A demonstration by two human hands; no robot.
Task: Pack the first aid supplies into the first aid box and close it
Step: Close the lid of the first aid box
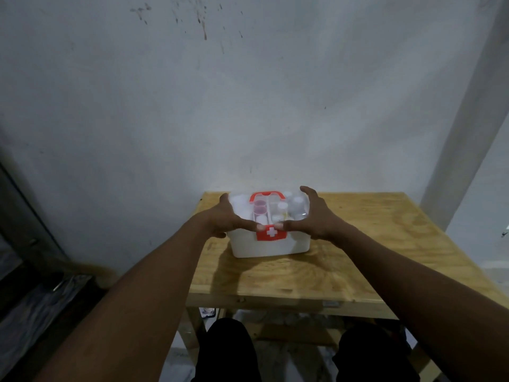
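Observation:
A white first aid box stands on the wooden table, near its back left. It has a red latch with a white cross at the front and a red handle on a clear lid. Several small bottles and cups show through the lid. My left hand spans the box's left side, thumb at the front rim by the latch. My right hand spans the right side, thumb meeting the latch too. Both hands press on the lid.
A pale wall rises right behind the table. The table's front edge is close to my knees. A lower shelf under the table holds some pale items. Dark furniture stands at the far left.

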